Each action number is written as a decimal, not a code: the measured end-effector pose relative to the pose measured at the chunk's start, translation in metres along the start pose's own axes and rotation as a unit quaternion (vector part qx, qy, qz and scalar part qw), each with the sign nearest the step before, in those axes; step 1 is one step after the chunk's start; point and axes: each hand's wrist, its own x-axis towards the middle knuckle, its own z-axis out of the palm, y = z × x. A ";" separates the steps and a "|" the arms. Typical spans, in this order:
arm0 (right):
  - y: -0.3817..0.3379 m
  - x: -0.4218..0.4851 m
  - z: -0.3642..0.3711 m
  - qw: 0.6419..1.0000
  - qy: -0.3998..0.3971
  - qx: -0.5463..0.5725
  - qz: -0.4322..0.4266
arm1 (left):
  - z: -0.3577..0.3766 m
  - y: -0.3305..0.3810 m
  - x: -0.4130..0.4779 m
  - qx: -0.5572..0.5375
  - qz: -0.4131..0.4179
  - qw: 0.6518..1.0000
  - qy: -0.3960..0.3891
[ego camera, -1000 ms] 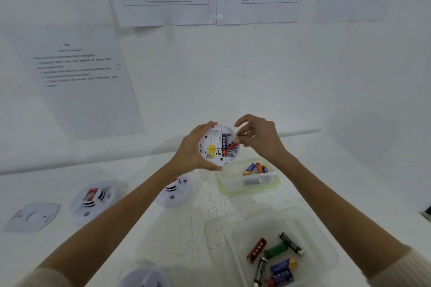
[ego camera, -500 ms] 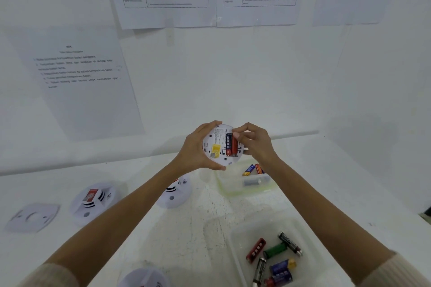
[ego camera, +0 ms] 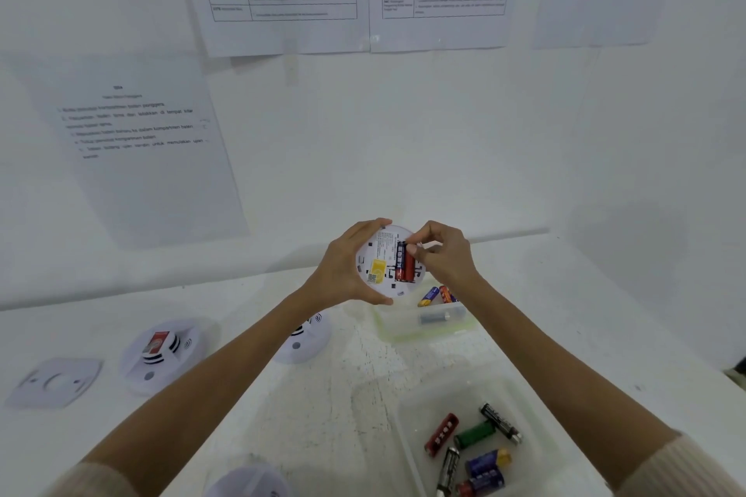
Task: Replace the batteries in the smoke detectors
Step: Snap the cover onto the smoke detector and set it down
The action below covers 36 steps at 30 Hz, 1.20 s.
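Note:
My left hand grips a round white smoke detector held up in the air, its back side facing me with a yellow label. Two batteries lie side by side in its compartment: a dark blue one and a red battery. My right hand pinches at the top end of the red battery with thumb and fingertips. Below, a clear tub holds a few batteries, and a nearer clear tub holds several more.
On the white table lie a smoke detector with a red sticker, another detector partly behind my left forearm, a square white mounting plate at the left, and a round white part at the bottom edge. Printed sheets hang on the wall.
The red battery went from tilted in my right fingers to lying flat in the compartment beside the blue one. My right hand came in closer against the detector.

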 end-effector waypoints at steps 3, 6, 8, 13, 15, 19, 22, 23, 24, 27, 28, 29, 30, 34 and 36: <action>0.000 -0.004 0.002 0.999 0.029 0.004 -0.029 | 0.000 0.000 0.002 0.006 0.001 1.000 -0.003; -0.001 -0.009 -0.002 0.996 0.052 0.043 -0.051 | -0.002 0.004 0.003 0.000 -0.001 1.000 0.004; -0.002 -0.013 -0.007 0.996 0.030 0.039 -0.078 | -0.004 0.009 0.004 -0.009 -0.009 1.000 0.019; 0.001 -0.023 -0.025 0.989 -0.123 0.030 -0.080 | -0.018 0.021 0.000 -0.036 -0.037 0.998 0.028; -0.002 -0.027 -0.029 0.986 -0.142 0.008 -0.091 | -0.022 0.027 -0.006 -0.032 -0.041 0.999 0.015; -0.009 -0.035 -0.028 0.982 -0.145 -0.021 -0.121 | -0.026 0.037 -0.022 -0.032 -0.045 0.998 0.022; -0.014 -0.044 -0.016 0.980 -0.160 0.013 -0.119 | -0.034 0.040 -0.040 -0.054 -0.052 0.996 0.043; -0.018 -0.047 -0.010 0.978 -0.168 0.023 -0.121 | -0.038 0.041 -0.049 -0.056 -0.056 0.995 0.054; -0.022 -0.049 -0.004 0.976 -0.176 0.027 -0.125 | -0.043 0.043 -0.057 -0.052 -0.060 0.995 0.064; -0.037 -0.057 0.020 0.969 -0.204 0.027 -0.140 | -0.061 0.045 -0.086 -0.037 -0.077 0.992 0.093; -0.041 -0.060 0.032 0.965 -0.215 0.029 -0.144 | -0.069 0.043 -0.098 -0.035 -0.085 0.991 0.102; -0.045 -0.063 0.044 0.963 -0.224 0.031 -0.147 | -0.076 0.040 -0.109 -0.038 -0.096 0.988 0.111; -0.049 -0.067 0.057 0.960 -0.233 0.032 -0.150 | -0.085 0.037 -0.121 -0.046 -0.109 0.986 0.119; -0.066 -0.077 0.113 0.952 -0.261 0.027 -0.160 | -0.124 0.023 -0.168 -0.038 -0.130 0.983 0.127; -0.077 -0.083 0.145 0.946 -0.278 0.026 -0.165 | -0.149 0.014 -0.192 -0.015 -0.140 0.981 0.130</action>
